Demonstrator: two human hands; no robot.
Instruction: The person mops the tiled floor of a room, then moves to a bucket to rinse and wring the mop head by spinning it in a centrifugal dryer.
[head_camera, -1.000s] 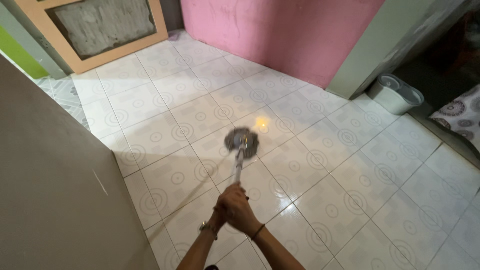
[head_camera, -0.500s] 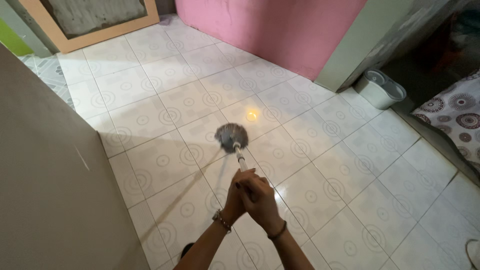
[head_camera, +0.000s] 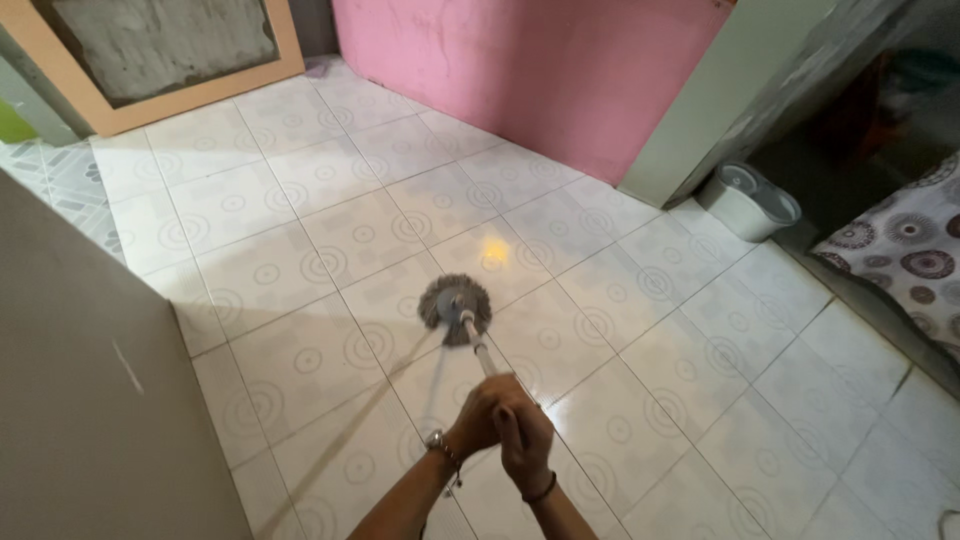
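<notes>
Mop (head_camera: 455, 302): round grey head flat on the tiled floor (head_camera: 300, 200), mid-frame. Its pale handle (head_camera: 481, 352) runs from the head back toward me, long axis slanting near-right to far-left, head at the far end. Upper part of the handle is hidden inside my hands, so I can't see where it ends.

Both hands are wrapped tight round the handle, stacked close together: left hand (head_camera: 480, 415) on the left with a watch at the wrist, right hand (head_camera: 525, 440) just beside it with a dark band at the wrist. Forearms cut off by the bottom edge.

Floor is glossy white tile with grey ring patterns; a yellowish light glare (head_camera: 494, 250) sits just beyond the mop head. Grey wall panel (head_camera: 90, 430) fills the near left. Pink wall (head_camera: 540, 70) at the far side, a wood-framed panel (head_camera: 160, 50) far left. White bucket (head_camera: 748, 203) far right by a pale doorpost, partly in shadow. Patterned fabric (head_camera: 900, 250) at the right edge, cut off; what it covers is hard to make out.
</notes>
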